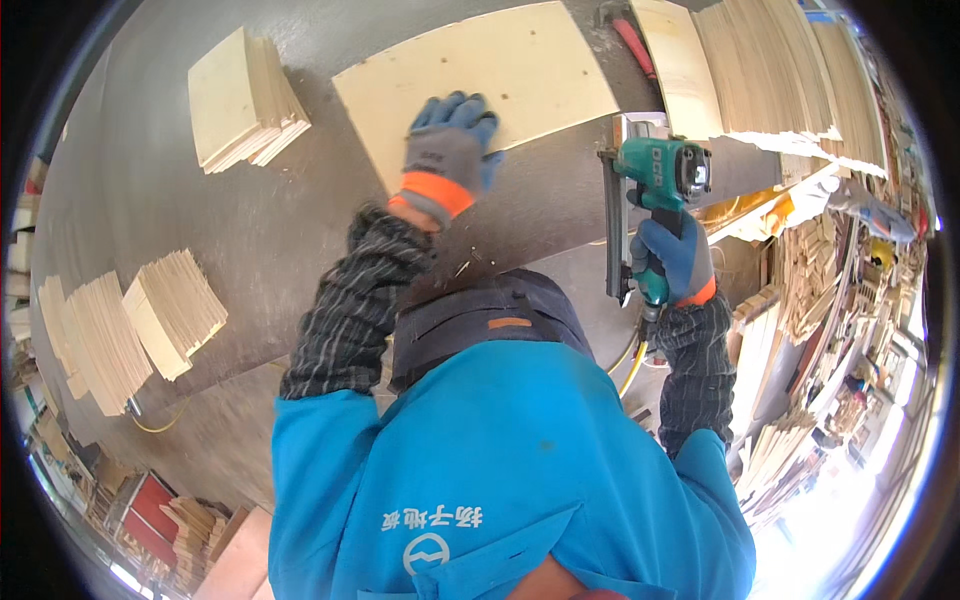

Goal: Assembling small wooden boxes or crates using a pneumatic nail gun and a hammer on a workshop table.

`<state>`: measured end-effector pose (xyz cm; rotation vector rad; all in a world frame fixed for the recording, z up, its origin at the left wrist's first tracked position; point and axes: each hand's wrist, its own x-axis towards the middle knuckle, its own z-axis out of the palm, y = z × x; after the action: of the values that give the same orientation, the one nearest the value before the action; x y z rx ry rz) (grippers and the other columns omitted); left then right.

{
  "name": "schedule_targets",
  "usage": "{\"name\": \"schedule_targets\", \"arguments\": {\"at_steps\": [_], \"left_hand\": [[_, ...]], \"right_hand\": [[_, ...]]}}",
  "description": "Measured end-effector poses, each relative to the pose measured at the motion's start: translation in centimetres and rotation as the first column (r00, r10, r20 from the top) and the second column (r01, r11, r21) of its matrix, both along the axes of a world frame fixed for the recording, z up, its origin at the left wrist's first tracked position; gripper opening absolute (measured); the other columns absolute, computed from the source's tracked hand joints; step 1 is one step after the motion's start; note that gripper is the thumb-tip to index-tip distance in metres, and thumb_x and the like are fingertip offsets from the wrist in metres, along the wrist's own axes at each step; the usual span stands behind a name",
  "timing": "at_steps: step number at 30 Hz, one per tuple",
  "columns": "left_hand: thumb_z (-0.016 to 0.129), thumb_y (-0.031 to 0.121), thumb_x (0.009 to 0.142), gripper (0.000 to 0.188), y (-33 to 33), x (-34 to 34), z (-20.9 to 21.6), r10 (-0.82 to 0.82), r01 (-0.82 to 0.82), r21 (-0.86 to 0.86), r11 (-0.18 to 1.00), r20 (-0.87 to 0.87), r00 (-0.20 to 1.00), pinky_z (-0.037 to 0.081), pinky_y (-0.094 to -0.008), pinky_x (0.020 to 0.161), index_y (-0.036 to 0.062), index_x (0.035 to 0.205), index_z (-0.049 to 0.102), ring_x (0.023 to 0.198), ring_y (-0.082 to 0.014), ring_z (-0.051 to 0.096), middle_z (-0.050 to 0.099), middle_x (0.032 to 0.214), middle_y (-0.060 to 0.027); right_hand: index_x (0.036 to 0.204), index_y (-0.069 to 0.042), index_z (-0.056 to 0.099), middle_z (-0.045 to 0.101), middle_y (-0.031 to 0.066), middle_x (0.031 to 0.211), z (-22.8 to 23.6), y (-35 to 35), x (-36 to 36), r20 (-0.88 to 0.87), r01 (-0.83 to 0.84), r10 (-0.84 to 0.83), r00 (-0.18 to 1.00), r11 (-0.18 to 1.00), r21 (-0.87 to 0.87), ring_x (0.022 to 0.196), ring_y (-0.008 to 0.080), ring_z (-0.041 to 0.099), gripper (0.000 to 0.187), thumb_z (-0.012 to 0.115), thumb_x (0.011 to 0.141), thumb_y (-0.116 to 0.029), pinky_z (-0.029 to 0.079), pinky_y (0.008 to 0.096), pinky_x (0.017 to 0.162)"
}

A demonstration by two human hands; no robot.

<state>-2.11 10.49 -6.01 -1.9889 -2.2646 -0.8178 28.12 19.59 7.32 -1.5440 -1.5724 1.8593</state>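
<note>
A pale wooden board (540, 75) with a few dark spots lies on the dark worktable (350, 190). My left hand (447, 150), in a grey and blue glove with an orange cuff, rests on the board's near left part, palm down with the fingers out. In my right hand (685, 260), gloved the same way, is a green and black air nail gun (650, 165), held by its grip. The gun is beside the board's right end, at the table's near edge. Its long magazine is on the left side of the grip.
Stacked thin wooden pieces stand at the upper left (225, 95), at the lower left (175, 310) and at the far right (765, 75). A red-handled hammer (636, 48) lies between board and right stack. A yellow hose (634, 368) hangs below the gun.
</note>
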Motion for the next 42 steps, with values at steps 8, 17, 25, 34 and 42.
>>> {"name": "schedule_targets", "arguments": {"at_steps": [8, 17, 25, 34, 42], "left_hand": [[0.084, 0.04, 0.084, 0.053, -2.1, -1.2, 1.7, -0.037, 0.035, -0.089, 0.995, -0.012, 0.999, 0.045, -0.0554, 0.116, 0.0097, 0.126, 0.075, 0.134, -0.0382, 0.061, 0.069, 0.138, -0.0148], [0.087, 0.039, 0.082, 0.048, 4.0, 1.3, -0.3, -0.141, 0.142, 0.01, 0.99, -0.044, 0.989, 0.046, -0.0522, 0.112, 0.0141, 0.123, 0.079, 0.132, -0.0362, 0.059, 0.067, 0.14, -0.0134], [0.089, 0.036, 0.079, 0.045, 4.1, 1.5, -0.7, -0.104, 0.105, 0.037, 0.994, -0.033, 0.994, 0.047, -0.0506, 0.11, 0.0156, 0.119, 0.081, 0.132, -0.0358, 0.057, 0.067, 0.139, -0.0101], [0.089, 0.037, 0.079, 0.047, 4.1, 1.4, -0.8, -0.103, 0.105, 0.038, 0.994, -0.044, 0.994, 0.048, -0.0515, 0.11, 0.0178, 0.121, 0.08, 0.133, -0.0351, 0.058, 0.068, 0.139, -0.0095], [0.089, 0.038, 0.08, 0.047, 4.1, 1.5, -0.7, -0.097, 0.098, 0.015, 0.995, -0.048, 0.994, 0.046, -0.052, 0.112, 0.0187, 0.122, 0.079, 0.134, -0.0354, 0.058, 0.068, 0.14, -0.0094]], "right_hand": [[0.134, 0.004, 0.064, 0.064, 0.0061, 0.077, -0.3, -2.0, 4.4, -0.051, 0.156, -0.16, 0.986, 0.984, -0.085, 0.059, 0.0138, 0.06, 0.045, 0.064, 0.091, -0.011, 0.047, 0.0276, 0.055], [0.136, 0.005, 0.063, 0.063, 0.0048, 0.076, 0.1, 1.1, 1.1, -0.014, -0.001, 0.001, 1.0, 1.0, -0.004, 0.06, 0.0126, 0.06, 0.047, 0.063, 0.092, -0.012, 0.047, 0.0267, 0.056], [0.138, 0.004, 0.064, 0.065, 0.0049, 0.077, -2.0, 4.3, -0.4, 0.05, -0.078, 0.08, 0.996, 0.996, -0.032, 0.062, 0.0122, 0.061, 0.048, 0.064, 0.094, -0.015, 0.051, 0.0273, 0.057], [0.127, 0.005, 0.067, 0.063, 0.0042, 0.074, -1.5, 4.6, -1.2, 0.073, -0.107, 0.107, 0.992, 0.994, -0.009, 0.061, 0.0117, 0.06, 0.041, 0.065, 0.092, -0.018, 0.049, 0.0283, 0.057], [0.138, 0.003, 0.066, 0.064, 0.0051, 0.076, -1.6, 4.7, -1.1, 0.092, -0.13, 0.131, 0.987, 0.991, -0.021, 0.062, 0.0128, 0.061, 0.05, 0.065, 0.093, -0.02, 0.05, 0.0282, 0.058]]}}
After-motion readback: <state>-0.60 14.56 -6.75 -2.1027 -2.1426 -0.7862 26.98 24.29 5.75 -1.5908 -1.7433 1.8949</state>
